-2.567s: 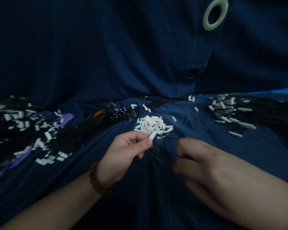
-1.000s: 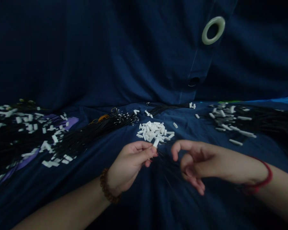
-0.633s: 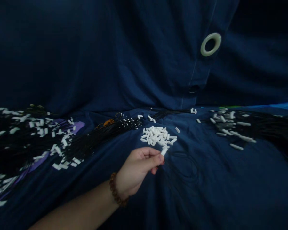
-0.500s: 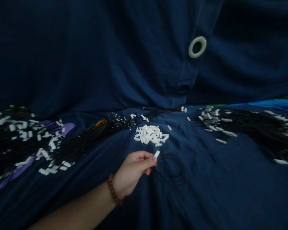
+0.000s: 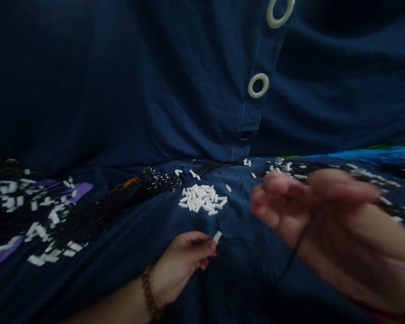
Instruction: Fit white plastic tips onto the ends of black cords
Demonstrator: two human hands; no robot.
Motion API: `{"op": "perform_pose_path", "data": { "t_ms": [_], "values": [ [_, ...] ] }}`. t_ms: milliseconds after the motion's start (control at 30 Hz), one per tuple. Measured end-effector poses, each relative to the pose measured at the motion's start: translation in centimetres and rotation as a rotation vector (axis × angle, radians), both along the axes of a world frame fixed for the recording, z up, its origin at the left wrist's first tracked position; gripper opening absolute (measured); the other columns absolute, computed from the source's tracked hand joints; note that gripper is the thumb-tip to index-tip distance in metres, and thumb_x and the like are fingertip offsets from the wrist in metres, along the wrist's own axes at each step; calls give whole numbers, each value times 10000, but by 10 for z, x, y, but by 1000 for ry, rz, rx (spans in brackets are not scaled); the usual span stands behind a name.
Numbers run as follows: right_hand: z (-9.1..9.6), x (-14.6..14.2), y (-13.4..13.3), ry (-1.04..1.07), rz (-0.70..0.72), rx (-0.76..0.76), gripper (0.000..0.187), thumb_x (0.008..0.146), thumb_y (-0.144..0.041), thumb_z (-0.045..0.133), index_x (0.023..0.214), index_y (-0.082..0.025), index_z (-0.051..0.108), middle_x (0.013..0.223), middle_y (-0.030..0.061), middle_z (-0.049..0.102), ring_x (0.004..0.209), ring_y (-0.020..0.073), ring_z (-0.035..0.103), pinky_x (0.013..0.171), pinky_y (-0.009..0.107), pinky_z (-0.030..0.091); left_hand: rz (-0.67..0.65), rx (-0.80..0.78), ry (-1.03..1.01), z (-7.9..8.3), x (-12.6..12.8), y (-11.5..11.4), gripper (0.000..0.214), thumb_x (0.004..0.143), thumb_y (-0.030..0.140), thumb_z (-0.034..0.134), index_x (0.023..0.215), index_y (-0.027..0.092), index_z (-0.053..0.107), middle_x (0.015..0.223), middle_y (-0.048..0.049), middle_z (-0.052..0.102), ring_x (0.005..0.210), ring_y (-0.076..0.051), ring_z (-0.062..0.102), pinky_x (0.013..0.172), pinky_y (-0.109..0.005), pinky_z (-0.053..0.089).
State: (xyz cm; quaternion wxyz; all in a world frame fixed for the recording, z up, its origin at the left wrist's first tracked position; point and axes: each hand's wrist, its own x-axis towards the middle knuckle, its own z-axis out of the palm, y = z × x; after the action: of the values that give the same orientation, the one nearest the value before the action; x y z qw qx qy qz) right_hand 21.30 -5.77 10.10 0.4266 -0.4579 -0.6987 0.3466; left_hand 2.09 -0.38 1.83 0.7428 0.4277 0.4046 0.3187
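Note:
My left hand (image 5: 185,256), with a brown bead bracelet at the wrist, pinches a small white plastic piece (image 5: 217,237) in front of the loose white pile. Thin black cord trails off to the right from that piece. My right hand (image 5: 310,216) is raised at the right, palm side showing and blurred, its fingers curled in. A black cord (image 5: 299,245) comes from under its thumb and hangs down toward the cloth. Just beyond my left hand lies the pile of small white pieces (image 5: 202,198).
Dark blue cloth (image 5: 148,252) covers the surface and rises behind. Bundles of black cords (image 5: 97,211) with white ends lie at the left, near purple material (image 5: 83,191). More white-ended cords (image 5: 286,167) lie behind my right hand. Pale rings (image 5: 258,85) are set in the cloth.
My right hand has come into view from the right with a black cord. My left hand still holds the white piece; it sits slightly lower and further left in view as the camera shifted.

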Motion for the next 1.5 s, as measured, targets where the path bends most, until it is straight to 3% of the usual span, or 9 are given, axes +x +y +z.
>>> {"op": "perform_pose_path", "data": {
  "t_ms": [33,100,133,200,300,400,633,1133,1500],
  "values": [
    [-1,-11,9,304,178,-74,283,916,-439,177,981,-283,404,702,-4,531,609,100,567,488,170,411,8,0,-7,0,-1,2,133,663,222,676,713,104,644,674,-46,599,618,-112,506,534,-205,342],
    [-10,-29,23,483,432,-398,222,880,-386,377,1036,-229,398,585,-31,511,439,66,485,410,136,344,19,-17,-47,-1,-1,7,136,661,241,676,696,115,638,665,-40,592,633,-126,512,563,-224,357],
    [-17,-34,28,443,476,-511,225,858,-341,437,1026,-193,414,570,-34,513,413,53,448,403,128,323,21,-36,-82,-2,-2,9,137,659,249,677,680,121,632,653,-35,585,629,-129,511,570,-232,360],
    [-31,-37,33,208,402,-589,145,844,-259,454,925,-141,478,595,-17,534,460,51,440,447,137,334,16,-90,-159,-7,-2,13,138,661,252,675,662,125,622,636,-29,572,615,-127,506,571,-239,359],
    [-43,-34,35,-184,211,-416,179,860,-208,397,755,-166,536,639,-22,558,584,77,500,548,168,367,8,-169,-223,-16,-5,16,132,671,231,670,692,110,624,656,-31,572,624,-110,500,581,-226,354],
    [-48,-32,33,-426,87,-156,185,846,-179,399,733,-216,540,721,-50,599,651,91,557,578,181,378,-8,-213,-248,-21,-7,18,122,682,212,666,716,103,623,674,-23,570,642,-94,493,599,-211,351],
    [-58,-33,28,-682,-36,238,117,762,-121,367,772,-185,464,531,-26,540,415,115,512,339,216,294,-26,-228,-189,-18,-9,18,141,684,231,664,729,105,619,679,-21,572,625,-83,482,563,-194,334],
    [-74,-38,30,-558,-147,513,165,820,-150,360,723,-189,488,545,-31,524,444,111,496,438,260,331,-17,-291,-299,-19,-11,15,151,648,218,702,720,105,632,654,-18,615,562,-62,537,464,-128,365],
    [-75,-39,27,-614,-129,474,199,820,-177,392,653,-185,500,510,-23,482,419,119,461,388,231,353,-15,-308,-291,-19,-11,16,165,642,231,708,726,109,635,654,-22,623,566,-64,546,482,-136,367]
  ]
}}
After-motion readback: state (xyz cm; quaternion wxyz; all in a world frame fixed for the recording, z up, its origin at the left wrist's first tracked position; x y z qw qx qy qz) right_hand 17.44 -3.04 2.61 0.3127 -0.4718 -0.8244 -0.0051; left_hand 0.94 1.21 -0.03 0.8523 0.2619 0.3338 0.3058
